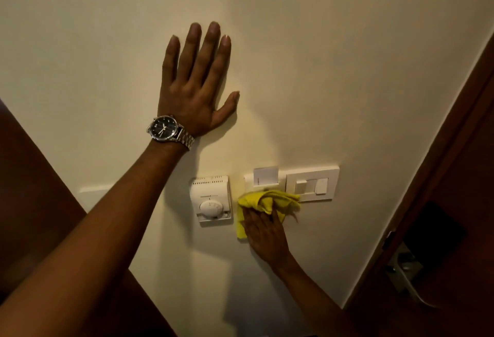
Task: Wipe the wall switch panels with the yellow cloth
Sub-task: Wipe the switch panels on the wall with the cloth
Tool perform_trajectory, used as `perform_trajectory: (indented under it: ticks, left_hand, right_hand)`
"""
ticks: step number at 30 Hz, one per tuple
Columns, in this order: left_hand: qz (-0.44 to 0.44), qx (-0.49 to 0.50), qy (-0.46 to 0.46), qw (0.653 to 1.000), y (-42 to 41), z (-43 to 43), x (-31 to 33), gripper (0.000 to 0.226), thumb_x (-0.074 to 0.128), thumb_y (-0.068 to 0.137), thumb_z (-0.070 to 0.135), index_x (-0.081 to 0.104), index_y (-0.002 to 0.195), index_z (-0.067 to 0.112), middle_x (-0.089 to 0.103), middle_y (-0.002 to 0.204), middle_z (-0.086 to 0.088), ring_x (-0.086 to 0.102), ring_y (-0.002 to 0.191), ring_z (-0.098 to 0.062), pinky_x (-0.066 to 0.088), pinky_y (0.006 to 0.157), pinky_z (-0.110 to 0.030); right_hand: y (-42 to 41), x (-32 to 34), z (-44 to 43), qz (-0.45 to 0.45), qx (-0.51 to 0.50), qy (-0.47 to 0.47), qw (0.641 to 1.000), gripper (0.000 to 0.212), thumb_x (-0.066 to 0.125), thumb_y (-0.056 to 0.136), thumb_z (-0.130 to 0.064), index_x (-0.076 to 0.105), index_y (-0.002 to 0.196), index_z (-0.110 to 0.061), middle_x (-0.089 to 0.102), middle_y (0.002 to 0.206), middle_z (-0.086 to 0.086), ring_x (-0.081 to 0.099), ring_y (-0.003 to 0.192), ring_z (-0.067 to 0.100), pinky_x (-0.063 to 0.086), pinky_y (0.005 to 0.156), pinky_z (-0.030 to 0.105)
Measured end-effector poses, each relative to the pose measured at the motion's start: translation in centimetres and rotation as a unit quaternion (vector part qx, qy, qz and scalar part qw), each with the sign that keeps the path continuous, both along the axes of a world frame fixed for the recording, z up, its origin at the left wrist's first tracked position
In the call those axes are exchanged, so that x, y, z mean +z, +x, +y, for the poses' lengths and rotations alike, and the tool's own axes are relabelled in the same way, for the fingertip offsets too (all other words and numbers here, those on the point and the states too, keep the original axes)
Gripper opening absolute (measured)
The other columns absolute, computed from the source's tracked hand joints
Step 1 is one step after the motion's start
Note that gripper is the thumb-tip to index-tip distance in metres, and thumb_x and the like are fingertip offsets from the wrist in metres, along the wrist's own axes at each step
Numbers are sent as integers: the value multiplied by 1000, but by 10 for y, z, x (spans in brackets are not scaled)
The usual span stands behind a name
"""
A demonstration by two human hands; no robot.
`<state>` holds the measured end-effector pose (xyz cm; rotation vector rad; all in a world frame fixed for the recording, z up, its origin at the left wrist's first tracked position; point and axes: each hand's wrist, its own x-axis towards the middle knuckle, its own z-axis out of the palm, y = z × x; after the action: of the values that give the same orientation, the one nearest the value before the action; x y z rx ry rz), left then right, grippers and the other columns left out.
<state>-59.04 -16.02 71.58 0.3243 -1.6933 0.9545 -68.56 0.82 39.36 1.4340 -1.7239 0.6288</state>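
Observation:
My right hand (263, 232) presses a bunched yellow cloth (270, 201) against the wall, just below a white key-card panel (263, 177) whose lower part the cloth covers. To the right sits a white switch panel (311, 184) with two rocker switches; the cloth touches its lower left corner. Left of the cloth hangs a white thermostat (211, 200) with a round dial. My left hand (197, 80) lies flat on the bare wall above, fingers spread, with a metal wristwatch (167, 129) on the wrist.
A dark wooden door (441, 230) with a metal handle (406, 275) and a black lock plate stands at the right. Dark wood panelling (34, 203) borders the wall at the lower left. A pale flat plate (93, 195) on the wall shows behind my left forearm.

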Motion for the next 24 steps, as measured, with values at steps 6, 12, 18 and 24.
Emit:
perform_trajectory:
  ticks: [6,12,18,24]
  left_hand:
    - [-1,4,0,1000,-3,-4,2,83,42,100,64,32,163,11,37,166,-18,31,154,-40,24,127,-57]
    - [-1,2,-3,1000,-1,-3,-1,82,44,101,62,32,163,11,36,167,-17,31,155,-40,24,127,-58]
    - [-7,7,6,1000,2,2,4,81,45,101,61,33,163,10,36,166,-17,32,155,-40,26,127,-58]
    - [-6,-1,1,1000,-1,0,0,82,45,101,61,30,164,11,33,168,-16,30,156,-39,21,129,-56]
  right_hand:
    - [-23,27,-3,48,34,-12,998,46,39,107,-30,45,148,-11,48,152,6,34,143,30,2,127,54]
    - [-32,33,0,103,34,-5,994,51,37,107,-26,30,155,-9,37,157,8,31,146,30,3,127,55]
    - [-33,19,12,89,46,3,995,43,37,106,-30,41,145,-12,63,138,3,40,137,29,8,125,53]
    - [-50,43,4,87,-15,-56,995,42,34,108,-37,48,139,-12,49,142,6,38,138,28,26,114,48]
